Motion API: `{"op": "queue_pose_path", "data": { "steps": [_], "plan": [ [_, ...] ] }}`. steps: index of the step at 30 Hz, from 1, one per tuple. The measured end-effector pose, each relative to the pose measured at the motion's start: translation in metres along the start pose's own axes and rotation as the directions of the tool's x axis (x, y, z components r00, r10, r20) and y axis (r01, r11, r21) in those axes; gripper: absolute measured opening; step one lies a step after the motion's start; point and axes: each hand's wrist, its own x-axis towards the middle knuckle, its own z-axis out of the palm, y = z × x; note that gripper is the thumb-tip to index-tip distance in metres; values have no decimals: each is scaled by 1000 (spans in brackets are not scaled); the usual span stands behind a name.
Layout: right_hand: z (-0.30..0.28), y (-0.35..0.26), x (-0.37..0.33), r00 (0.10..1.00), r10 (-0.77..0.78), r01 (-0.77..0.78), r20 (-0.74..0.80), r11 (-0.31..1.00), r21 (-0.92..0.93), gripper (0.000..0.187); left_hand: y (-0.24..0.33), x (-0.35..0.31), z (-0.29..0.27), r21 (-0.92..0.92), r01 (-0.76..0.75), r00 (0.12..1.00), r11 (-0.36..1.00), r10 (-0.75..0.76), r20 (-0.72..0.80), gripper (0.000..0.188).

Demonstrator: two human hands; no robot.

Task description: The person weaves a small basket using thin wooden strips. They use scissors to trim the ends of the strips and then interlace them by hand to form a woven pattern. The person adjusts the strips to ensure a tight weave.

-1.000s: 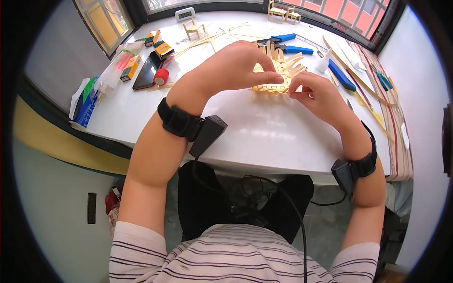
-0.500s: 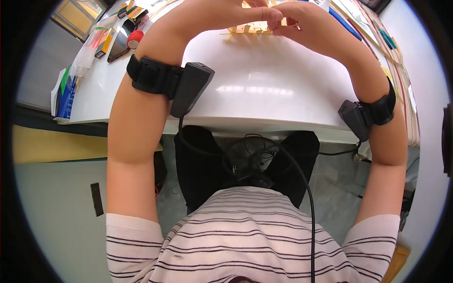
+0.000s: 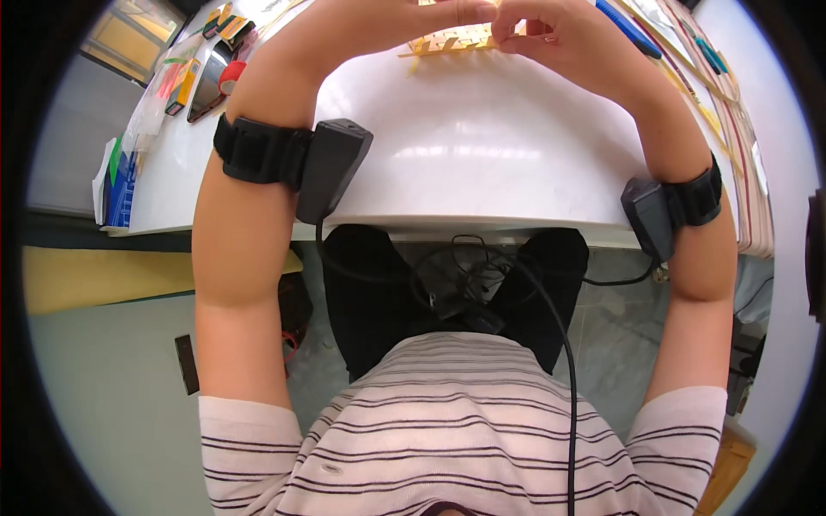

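Observation:
At the top edge, a woven piece of flat yellowish strips (image 3: pixel 443 39) lies on the white table, with short strip ends standing up along its near side. My right hand (image 3: pixel 549 33) is at its right end, thumb and fingers pinched on one of the strips. Over the weave, my left hand (image 3: pixel 430 15) reaches in from the left. Its thumb is stretched out, with the tip close to my right fingers; the other fingers are cut off by the frame, so their grip is hidden.
Left on the white table (image 3: pixel 465 185) are a red roll (image 3: pixel 230 77), a dark phone-like slab (image 3: pixel 206 93) and yellow-black boxes (image 3: pixel 181 87). A blue tool (image 3: pixel 628 33) and loose strips (image 3: pixel 701 82) lie right. Black devices (image 3: pixel 334 168) with cables are strapped to both forearms.
My hands have moved slightly up, and my left thumb has shifted a little left, away from my right fingers. More of the weave shows. The whole view has shifted a little.

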Motion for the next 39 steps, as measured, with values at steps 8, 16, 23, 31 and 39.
{"op": "queue_pose_path", "data": {
  "steps": [8, 16, 23, 31, 39],
  "plan": [
    [-2, 4, 2, 993, 105, -107, 48, 993, 49, 9, -3, 2, 2, -42, 42, 999, 998, -42, -1, 46],
    [-7, 2, -1, 986, 163, -164, 41, 986, 40, 9, -2, 12, 6, -54, 56, 998, 997, -55, 21, 52],
    [5, 6, 3, 992, 114, -116, 50, 992, 41, 7, -8, 1, 6, -57, 72, 997, 996, -70, 31, 51],
    [8, 13, -3, 995, 86, -80, -51, 992, 101, 5, -30, 1, 6, -63, -55, 993, 997, 48, -104, 39],
    [11, 15, -2, 992, 118, -112, -48, 987, 119, 7, -11, -9, -5, 8, -17, 1000, 1000, 17, 8, 32]
  ]
}}
